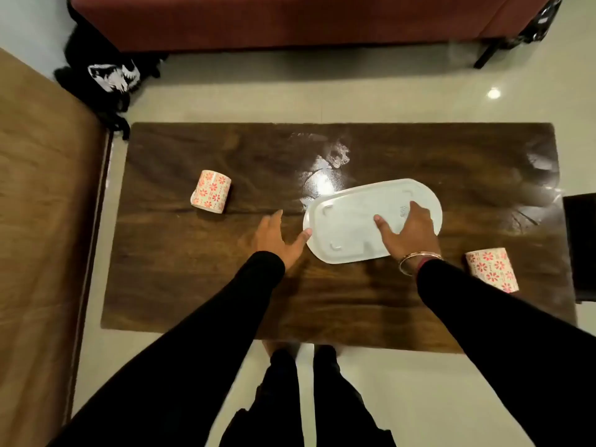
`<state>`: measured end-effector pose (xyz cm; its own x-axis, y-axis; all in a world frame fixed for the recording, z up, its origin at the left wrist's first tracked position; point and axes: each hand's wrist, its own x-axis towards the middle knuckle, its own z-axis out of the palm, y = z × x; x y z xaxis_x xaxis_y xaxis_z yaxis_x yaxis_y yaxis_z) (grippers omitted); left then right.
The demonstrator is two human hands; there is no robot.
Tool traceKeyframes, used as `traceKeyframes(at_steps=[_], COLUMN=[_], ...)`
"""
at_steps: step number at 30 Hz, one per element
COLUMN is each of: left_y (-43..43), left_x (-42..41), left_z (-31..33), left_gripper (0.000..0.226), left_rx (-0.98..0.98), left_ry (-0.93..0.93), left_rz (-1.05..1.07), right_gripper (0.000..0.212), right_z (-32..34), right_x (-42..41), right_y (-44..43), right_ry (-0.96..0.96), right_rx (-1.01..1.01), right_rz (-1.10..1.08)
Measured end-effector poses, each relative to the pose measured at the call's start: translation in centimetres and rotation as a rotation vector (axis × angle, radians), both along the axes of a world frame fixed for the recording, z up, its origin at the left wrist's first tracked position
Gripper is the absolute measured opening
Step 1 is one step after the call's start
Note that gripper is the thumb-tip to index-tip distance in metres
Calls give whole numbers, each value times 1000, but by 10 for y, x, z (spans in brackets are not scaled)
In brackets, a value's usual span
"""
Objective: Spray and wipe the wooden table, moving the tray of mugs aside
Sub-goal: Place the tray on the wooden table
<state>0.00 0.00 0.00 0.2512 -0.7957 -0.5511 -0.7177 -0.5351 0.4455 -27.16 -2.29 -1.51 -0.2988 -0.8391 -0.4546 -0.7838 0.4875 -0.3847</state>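
Fingers (pixel 392 227) of the right hand (pixel 409 233) lie spread on the upturned tray (pixel 351 221); left hand (pixel 274 237) open beside it

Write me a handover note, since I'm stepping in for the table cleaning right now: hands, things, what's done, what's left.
Left hand: open, palm down, thumb touching the tray's left rim.
Right hand: open, fingers spread flat on the tray.
Tray: upside down, mid-table, right of centre, no mugs on it.
Mugs: one on the left part of the table, one near the right edge; both off the tray and apparently upside down.
Done: a wet-looking patch shines behind the tray.
Left: no spray bottle or cloth in view; wiping looks unfinished, then the tray and mugs go back.
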Motion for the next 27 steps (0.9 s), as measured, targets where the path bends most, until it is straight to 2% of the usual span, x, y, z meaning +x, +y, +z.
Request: traceKeyframes(at_steps=[2, 4, 8, 11, 16, 18, 20, 22, 24, 25, 26, 27], left_y=[-5, -4, -12, -20, -35, -43, -51, -58, -58, -54, -50, -44], left_x=[-12, -19, -32, -42, -52, -55, -58, -57, -50, -45, -42, -38], left_z=[-30, -42, -89, -100, -109, -108, -97, -86, -79, -73, -68, -64], left_gripper=[80, 72, 93, 107, 103, 92, 96, 102, 92, 83, 72, 64], left_rx=[59, 95, 162, 252, 255, 254, 277, 254, 34, -131, -282, -392], left_ry=[134, 216, 280, 397, 435, 457, 464, 380, 358, 449, 571, 670], left_rz=[213, 312, 432, 569, 653, 666, 655, 642, 697, 775, 878, 992], right_gripper=[93, 90, 85, 93, 115, 116, 113, 104, 84, 69, 53, 40], right_z=[-30, -47, -99, -114, -118, -114, -103, -88, -71, -61, -50, -40], right_x=[-14, -30, -54, -60, -56, -53, -46, -39, -33, -29, -23, -21], right_y=[-12, -19, -41, -56, -81, -86, -87, -87, -79, -72, -63, -52], right_ry=[-22, 20, 101, 121, 122, 130, 88, 13, -149, -337, -605, -896], right_rx=[-35, -37, -43, 15, 180, 205, 178, 64, -216, -413, -605, -712], right_rz=[-175, -263, -263, -300, -539, -585, -666, -787, -911, -956, -1029, -1111])
